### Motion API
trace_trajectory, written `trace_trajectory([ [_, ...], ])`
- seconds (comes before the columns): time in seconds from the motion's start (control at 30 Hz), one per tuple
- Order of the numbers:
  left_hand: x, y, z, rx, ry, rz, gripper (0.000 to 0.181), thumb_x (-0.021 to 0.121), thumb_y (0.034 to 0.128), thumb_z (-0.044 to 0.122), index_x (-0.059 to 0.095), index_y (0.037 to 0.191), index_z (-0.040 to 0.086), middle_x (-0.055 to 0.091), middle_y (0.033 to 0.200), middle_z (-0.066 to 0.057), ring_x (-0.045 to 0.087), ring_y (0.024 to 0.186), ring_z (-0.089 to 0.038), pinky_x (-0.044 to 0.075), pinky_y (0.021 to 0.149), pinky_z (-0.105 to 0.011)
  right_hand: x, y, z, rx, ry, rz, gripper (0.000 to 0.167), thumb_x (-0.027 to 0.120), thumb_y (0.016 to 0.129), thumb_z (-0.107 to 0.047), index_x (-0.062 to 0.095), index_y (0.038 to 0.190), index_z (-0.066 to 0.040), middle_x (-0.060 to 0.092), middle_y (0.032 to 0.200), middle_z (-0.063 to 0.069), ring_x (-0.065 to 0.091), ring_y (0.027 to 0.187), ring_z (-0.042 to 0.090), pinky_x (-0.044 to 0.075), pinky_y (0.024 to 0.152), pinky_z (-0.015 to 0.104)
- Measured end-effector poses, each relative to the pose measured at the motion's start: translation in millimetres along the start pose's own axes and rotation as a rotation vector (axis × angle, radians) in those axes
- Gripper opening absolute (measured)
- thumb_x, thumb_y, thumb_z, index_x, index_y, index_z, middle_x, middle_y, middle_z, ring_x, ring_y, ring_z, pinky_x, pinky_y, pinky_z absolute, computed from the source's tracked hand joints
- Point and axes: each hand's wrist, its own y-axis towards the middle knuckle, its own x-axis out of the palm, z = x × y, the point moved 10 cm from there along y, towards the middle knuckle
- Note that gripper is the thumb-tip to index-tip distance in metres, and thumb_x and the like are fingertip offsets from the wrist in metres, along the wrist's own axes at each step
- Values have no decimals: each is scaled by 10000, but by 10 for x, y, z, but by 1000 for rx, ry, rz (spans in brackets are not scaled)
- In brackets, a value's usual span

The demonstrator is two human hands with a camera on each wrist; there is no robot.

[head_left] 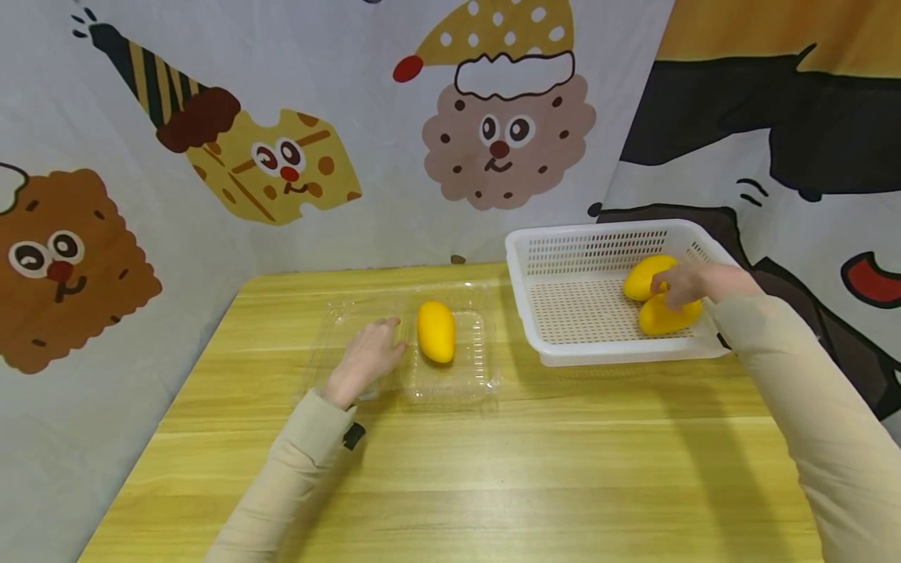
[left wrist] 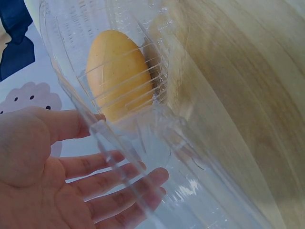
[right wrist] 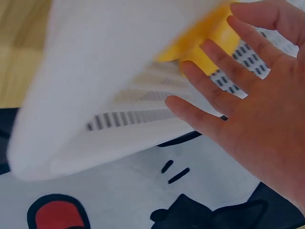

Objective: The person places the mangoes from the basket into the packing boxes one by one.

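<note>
A clear plastic clamshell container (head_left: 486, 383) lies unfolded on the table, with one yellow mango (head_left: 436, 332) (left wrist: 119, 76) in its right half. My left hand (head_left: 369, 356) (left wrist: 81, 176) is at the container's left half, fingers spread beside the clear wall; whether they touch it I cannot tell. In the white basket (head_left: 524, 313) (right wrist: 62, 119) two more mangoes lie at the right end, one behind (head_left: 642, 277) and one in front (head_left: 665, 317). Over them reaches my right hand (head_left: 693, 283) (right wrist: 252, 86), its fingers apart and extended in the right wrist view, not closed round either mango.
The wooden table (head_left: 521, 477) extends in front of the container and basket. Behind it hangs a cloth (head_left: 394, 234) printed with cartoon biscuits and cheese. The basket stands at the table's back right, its near wall facing me.
</note>
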Motion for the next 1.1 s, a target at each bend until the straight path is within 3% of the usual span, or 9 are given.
trace_trajectory([
  [0.17, 2, 4, -3, -4, 1, -4, 536, 568, 940, 179, 403, 1403, -34, 446, 1414, -278, 340, 422, -68, 299, 364, -157, 81, -34, 84, 42, 21, 21, 648, 657, 708, 17, 481, 1329, -47, 347, 1342, 382, 384, 1105, 476, 281, 989, 722],
  [0.37, 1, 1, -2, -5, -4, -8, 536, 559, 943, 177, 397, 1407, -37, 437, 1420, -280, 344, 425, -68, 305, 369, -159, 154, -79, 48, 85, -39, 67, 789, 684, 667, 13, 438, 1402, -138, 227, 1455, 356, 339, 1220, 556, 333, 951, 724],
  [0.53, 7, 5, -2, -4, -8, -13, 543, 556, 946, 181, 386, 1415, -32, 425, 1433, -276, 340, 421, -66, 304, 365, -158, 184, -66, -25, 40, -138, 122, 789, 721, 644, 26, 481, 1376, -143, 373, 1399, 331, 453, 1139, 498, 409, 903, 673],
  [0.8, 12, 7, -5, -6, -1, -19, 548, 558, 946, 186, 381, 1416, -33, 430, 1429, -274, 347, 430, -67, 317, 370, -162, 343, -13, 37, 72, -35, 33, 795, 702, 713, 58, 404, 1421, -148, 389, 1322, 329, 460, 883, 350, 472, 735, 471],
  [1.1, 15, 8, -5, -8, 7, -22, 550, 558, 947, 189, 379, 1420, -28, 432, 1429, -272, 334, 431, -64, 304, 371, -157, 365, 21, -10, 30, -110, 43, 718, 704, 773, -35, 400, 1420, -109, 460, 1315, 318, 490, 1038, 370, 429, 881, 615],
])
